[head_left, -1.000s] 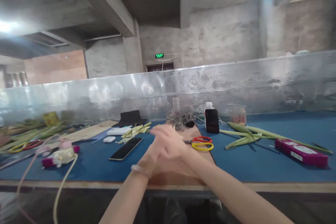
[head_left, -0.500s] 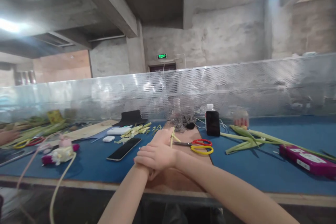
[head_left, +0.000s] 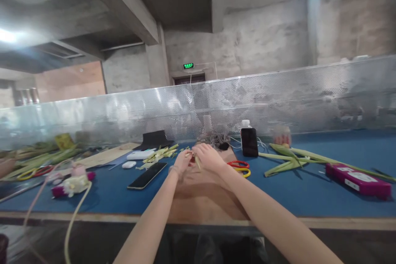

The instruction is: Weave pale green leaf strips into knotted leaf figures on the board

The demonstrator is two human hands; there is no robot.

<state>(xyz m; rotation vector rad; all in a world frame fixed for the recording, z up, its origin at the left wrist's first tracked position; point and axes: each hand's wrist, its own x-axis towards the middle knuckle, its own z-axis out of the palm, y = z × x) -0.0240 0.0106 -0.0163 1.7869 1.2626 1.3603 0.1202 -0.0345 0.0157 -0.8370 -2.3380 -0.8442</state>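
My left hand [head_left: 183, 161] and my right hand [head_left: 208, 156] meet over a brown board [head_left: 204, 208]. Between them is a narrow pale yellow-green plant strip [head_left: 198, 163], its lower end pointing down toward the board. Both hands have their fingers closed on the strip; the fingertips are partly hidden and slightly blurred. Scissors with red and yellow handles [head_left: 243, 172] lie just right of my right hand, which hides their blades. Behind my fingers sits a tangle of grey cord [head_left: 214, 139].
Left of the board lie a phone [head_left: 147, 175], a white earphone case [head_left: 128, 165] and pale leaf pieces [head_left: 162, 153]. To the right are an upright phone [head_left: 249, 142], long green leaves [head_left: 286, 161] and a magenta device [head_left: 359, 180]. Another person's hand [head_left: 6, 167] shows at far left.
My right hand has come off my left wrist and moved up to the strip beside my left fingers. The strip now points downward between both hands, and my right hand covers the scissor blades.
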